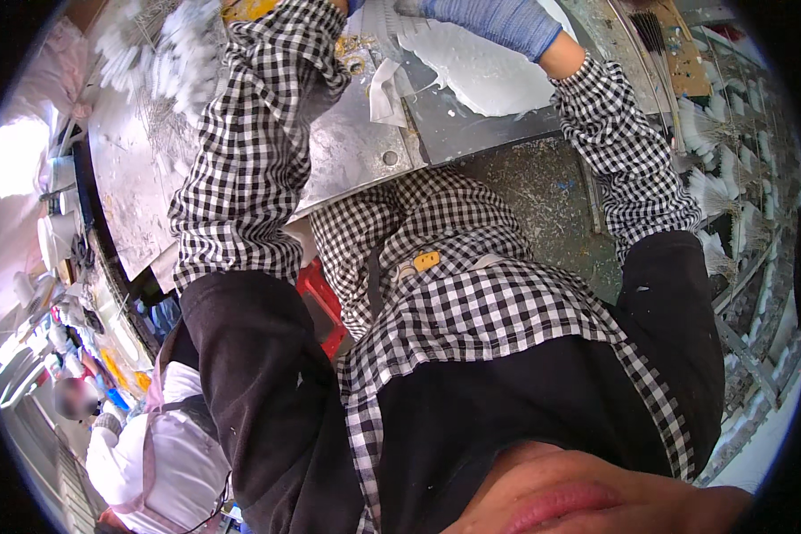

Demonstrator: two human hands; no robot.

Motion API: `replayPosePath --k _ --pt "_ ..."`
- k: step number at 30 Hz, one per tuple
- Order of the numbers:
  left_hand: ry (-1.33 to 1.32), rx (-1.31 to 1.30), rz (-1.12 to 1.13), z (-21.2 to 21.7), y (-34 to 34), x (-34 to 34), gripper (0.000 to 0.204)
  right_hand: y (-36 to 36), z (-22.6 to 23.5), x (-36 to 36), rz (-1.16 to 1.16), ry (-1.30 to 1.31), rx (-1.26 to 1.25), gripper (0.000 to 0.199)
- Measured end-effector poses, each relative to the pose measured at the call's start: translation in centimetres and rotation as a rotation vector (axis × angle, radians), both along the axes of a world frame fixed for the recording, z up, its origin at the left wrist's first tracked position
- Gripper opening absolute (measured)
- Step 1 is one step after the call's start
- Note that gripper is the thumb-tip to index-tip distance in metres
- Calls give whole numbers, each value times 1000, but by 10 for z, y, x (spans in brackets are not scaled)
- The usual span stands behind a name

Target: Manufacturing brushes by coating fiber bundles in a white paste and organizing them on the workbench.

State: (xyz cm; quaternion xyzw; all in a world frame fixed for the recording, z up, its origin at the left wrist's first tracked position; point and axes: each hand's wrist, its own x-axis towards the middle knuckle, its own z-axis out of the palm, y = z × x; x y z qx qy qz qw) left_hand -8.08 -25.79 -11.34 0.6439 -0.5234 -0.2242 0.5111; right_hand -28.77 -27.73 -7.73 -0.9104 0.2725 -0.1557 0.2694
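Observation:
My right hand (494,20), in a blue knit glove, reaches in at the top edge over a white, paste-like spread (498,84) on the dark work surface. Its fingers are mostly cut off by the edge, so its grip is hidden. Of my left hand (354,4) only a sliver of blue glove shows at the top; whatever it may hold is out of sight. Between the two arms lies a folded white strip (384,96) on the metal plate (356,147). White feathery pieces with thin wire-like stems (165,53) are heaped left of my left arm.
On the right, a rack (748,329) carries many white tufted pieces (716,191). Thin dark rods (654,44) lie near the board at the upper right. Below the table is a red plastic object (322,303). Another person in white (165,445) works at lower left.

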Motion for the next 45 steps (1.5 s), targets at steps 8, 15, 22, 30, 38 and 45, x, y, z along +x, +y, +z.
replayPosePath --k 8,15,22,30,38,45 --pt "-384 -235 -197 15 14 -35 38 -23 -36 -19 83 -187 108 39" --pt "-1092 -254 -321 9 20 -71 33 -52 -109 -33 219 125 -170 43" --pt "-1094 -241 -336 0 24 -70 32 -56 -124 -39 247 175 -132 50" --pt "-1026 -91 -231 11 32 -74 33 -31 -97 -30 -17 260 -284 51" --pt "320 -168 91 33 154 -18 36 50 24 -92 -40 -665 159 19" --pt "-331 90 329 -34 230 -61 29 101 11 -101 -52 -597 414 14"
